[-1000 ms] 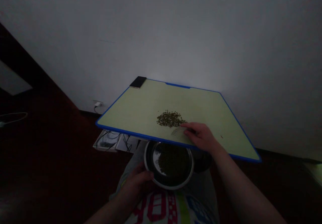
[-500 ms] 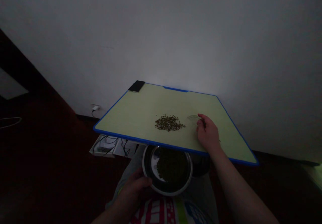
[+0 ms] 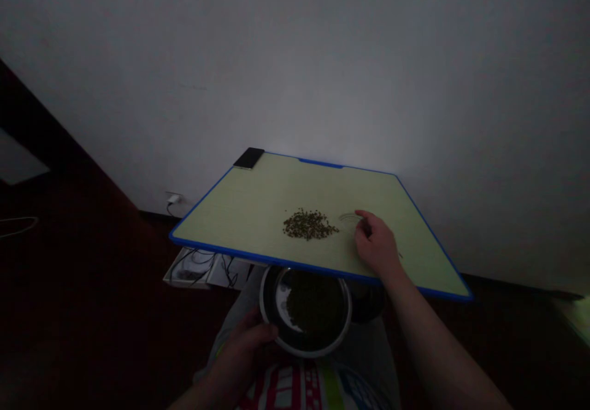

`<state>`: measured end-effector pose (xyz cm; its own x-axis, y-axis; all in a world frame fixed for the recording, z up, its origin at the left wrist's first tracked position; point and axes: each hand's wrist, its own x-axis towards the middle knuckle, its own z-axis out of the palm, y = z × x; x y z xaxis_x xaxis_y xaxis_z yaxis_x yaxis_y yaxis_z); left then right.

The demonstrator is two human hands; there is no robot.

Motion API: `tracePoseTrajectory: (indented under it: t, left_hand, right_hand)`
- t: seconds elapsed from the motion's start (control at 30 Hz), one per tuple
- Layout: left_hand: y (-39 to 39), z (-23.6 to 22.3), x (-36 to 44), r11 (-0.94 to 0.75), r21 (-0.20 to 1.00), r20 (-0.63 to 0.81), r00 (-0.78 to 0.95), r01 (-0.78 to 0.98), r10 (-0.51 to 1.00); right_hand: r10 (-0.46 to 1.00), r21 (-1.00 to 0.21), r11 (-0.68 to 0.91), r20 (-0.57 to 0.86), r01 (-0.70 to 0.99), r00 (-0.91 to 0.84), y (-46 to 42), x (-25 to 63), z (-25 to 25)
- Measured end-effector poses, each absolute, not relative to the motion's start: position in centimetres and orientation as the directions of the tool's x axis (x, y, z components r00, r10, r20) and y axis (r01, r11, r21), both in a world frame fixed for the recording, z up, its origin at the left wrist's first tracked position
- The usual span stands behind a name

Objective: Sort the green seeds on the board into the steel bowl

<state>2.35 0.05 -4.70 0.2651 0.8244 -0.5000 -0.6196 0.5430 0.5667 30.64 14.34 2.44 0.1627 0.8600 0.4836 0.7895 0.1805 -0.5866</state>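
A small heap of green mung beans (image 3: 308, 224) lies in the middle of a pale green board with a blue edge (image 3: 258, 207). My right hand (image 3: 375, 244) rests on the board to the right of the heap, its fingertips pinching a clear curved plastic piece (image 3: 349, 217). Below the board's near edge, my left hand (image 3: 244, 351) grips the rim of a steel bowl (image 3: 282, 293). The bowl holds a mass of similar green beans and sits on my lap.
A black phone (image 3: 249, 158) lies on the board's far left corner. A dark round object (image 3: 366, 304) sits beside the bowl. Behind the board are a white wall and a plug in a wall socket (image 3: 174, 199). White items with black cables (image 3: 198, 267) lie on the dark floor.
My right hand has moved up and right across the board, away from the heap, taking the clear piece with it. The left hand and bowl have barely moved.
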Motion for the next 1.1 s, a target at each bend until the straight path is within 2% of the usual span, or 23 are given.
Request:
tracePoseTrajectory:
  t: [0.6,0.9,1.1]
  left_hand:
    - [0.4,-4.4,2.0,0.526,0.596,-0.500,0.233,-0.606,0.834]
    - [0.3,-4.6,2.1,0.533,0.577,-0.495,0.255,-0.619,0.831]
    - [0.3,-5.0,2.0,0.530,0.585,-0.484,0.260,-0.614,0.836]
  right_hand:
    - [0.856,-0.607,0.226,0.497,0.762,0.142,14.4,30.8,2.3]
    - [0.830,-0.524,0.474,0.535,0.708,-0.160,13.5,30.2,2.8]
    - [0.843,-0.547,0.448,0.522,0.707,-0.131,13.4,30.1,2.7]
